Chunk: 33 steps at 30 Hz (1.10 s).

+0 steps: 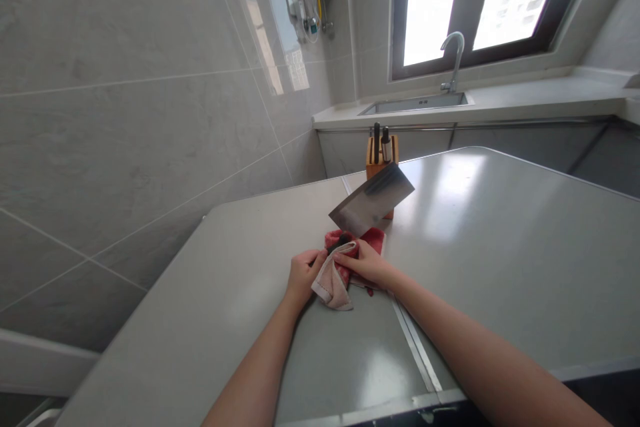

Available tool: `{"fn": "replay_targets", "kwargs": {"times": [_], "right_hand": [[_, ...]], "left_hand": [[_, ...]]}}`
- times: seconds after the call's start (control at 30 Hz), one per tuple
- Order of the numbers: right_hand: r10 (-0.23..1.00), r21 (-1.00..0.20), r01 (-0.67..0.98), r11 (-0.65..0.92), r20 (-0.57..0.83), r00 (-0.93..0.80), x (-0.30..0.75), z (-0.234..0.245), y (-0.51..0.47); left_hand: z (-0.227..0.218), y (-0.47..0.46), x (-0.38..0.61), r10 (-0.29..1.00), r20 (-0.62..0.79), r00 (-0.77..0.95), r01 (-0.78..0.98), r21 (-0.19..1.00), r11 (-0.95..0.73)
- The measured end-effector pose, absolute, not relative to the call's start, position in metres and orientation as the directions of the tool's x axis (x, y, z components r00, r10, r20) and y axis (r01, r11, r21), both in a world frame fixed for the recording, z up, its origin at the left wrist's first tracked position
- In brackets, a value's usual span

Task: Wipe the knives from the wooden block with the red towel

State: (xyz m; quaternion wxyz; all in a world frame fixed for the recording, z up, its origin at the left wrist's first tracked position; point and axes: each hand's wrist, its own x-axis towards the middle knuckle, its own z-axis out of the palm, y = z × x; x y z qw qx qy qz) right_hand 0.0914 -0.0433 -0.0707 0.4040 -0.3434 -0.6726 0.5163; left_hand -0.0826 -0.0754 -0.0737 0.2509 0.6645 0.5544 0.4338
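Note:
My left hand (303,275) is closed around the dark handle of a cleaver (373,200), near the middle of the table. The cleaver's broad blade is raised and slants up to the right, covering part of the wooden knife block (393,147) behind it. A red and pink towel (334,285) is bunched about the handle, one pale corner hanging down in front. My right hand (369,264) pinches the towel close to the blade's lower edge. Much of the handle is hidden by the towel and my fingers.
Two dark-handled tools (377,142) stand in the knife block. The grey table (240,307) has a metal seam running toward me. Beyond it are a counter (530,93) with a sink (420,103) and faucet (456,60). A tiled wall (150,120) borders the left side.

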Motion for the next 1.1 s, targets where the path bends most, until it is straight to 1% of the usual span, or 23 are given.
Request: {"fn": "replay_targets", "kwargs": {"times": [0.17,0.73,1.1], "right_hand": [[0.887,-0.979,0.034,0.199,0.165,-0.431,0.092,-0.0672,-0.0451],[0.887,-0.978,0.011,0.21,0.185,-0.423,0.0906,-0.0658,-0.0453],[0.884,-0.973,0.044,0.226,0.186,-0.43,0.0909,-0.0699,-0.0432]], "left_hand": [[-0.0718,-0.0755,-0.0818,0.952,0.304,0.011,0.523,0.81,-0.265],[-0.0728,-0.0747,-0.082,0.953,0.304,-0.004,0.532,0.807,-0.255],[-0.0727,-0.0754,-0.0827,0.951,0.309,0.008,0.544,0.797,-0.263]]}}
